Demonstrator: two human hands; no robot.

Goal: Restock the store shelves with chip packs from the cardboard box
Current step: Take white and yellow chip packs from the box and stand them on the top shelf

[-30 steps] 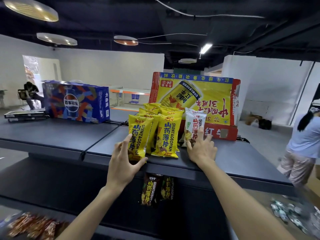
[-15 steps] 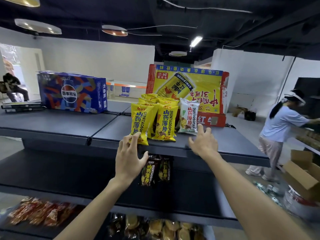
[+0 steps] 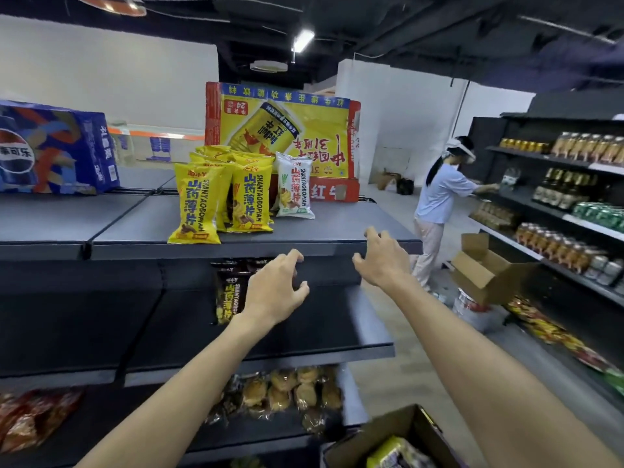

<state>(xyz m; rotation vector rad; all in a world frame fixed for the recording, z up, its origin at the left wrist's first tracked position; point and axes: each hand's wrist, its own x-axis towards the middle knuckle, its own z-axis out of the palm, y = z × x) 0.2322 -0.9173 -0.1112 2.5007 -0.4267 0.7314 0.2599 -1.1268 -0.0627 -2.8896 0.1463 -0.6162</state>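
In front of you stands the dark grey metal shelving unit (image 3: 101, 315). Its top shelf (image 3: 337, 231) carries the biggest things: a yellow and red printed cardboard drinks carton (image 3: 287, 130), upside down at the back, and a blue printed cola carton (image 3: 57, 146) well off to the left. At the bottom edge of your view sits the open brown cardboard box (image 3: 368, 440), with a yellow pack (image 3: 391, 450) showing inside it. Across the aisle another person (image 3: 439, 197) in a pale blue top reaches into a stocked shelf, with an open brown carton (image 3: 483, 268) near their feet.

The yellow foil chip packs (image 3: 196, 204) stand upright in a tight cluster on the top shelf, just in front of the drinks carton. One white foil chip pack (image 3: 294, 190) stands just beside them on the right. A dark brown chip pack (image 3: 229, 295) shows on the level below, partly behind your left hand (image 3: 273, 288). That hand hovers there with its fingers loosely curled, holding nothing. Your right hand (image 3: 383, 258) is empty too, its fingers spread and bent at the top shelf's front edge; you cannot tell whether they touch it.
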